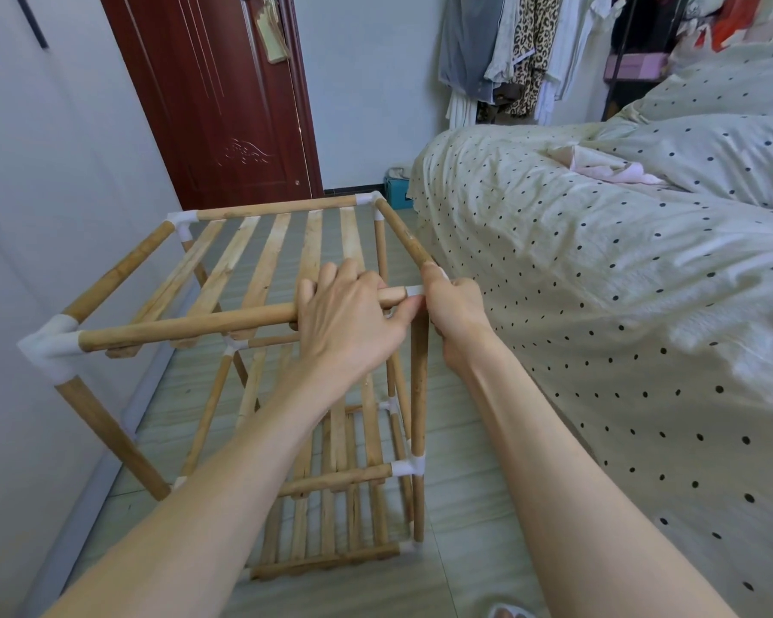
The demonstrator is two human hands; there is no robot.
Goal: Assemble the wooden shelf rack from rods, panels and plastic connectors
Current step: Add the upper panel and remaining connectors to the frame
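Running left to right across the near top edge of the rack (260, 350), the front rod (188, 325) sits in a white corner connector (52, 345) at its left end and tilts slightly up toward the right. The left hand (347, 323) wraps over the rod's right end, knuckles up. The right hand (454, 305) clasps the near right corner — whatever connector it holds is mostly hidden, only a white sliver showing. The rack stands on the tiled floor (456, 506) between the wall and the bed (599, 260).
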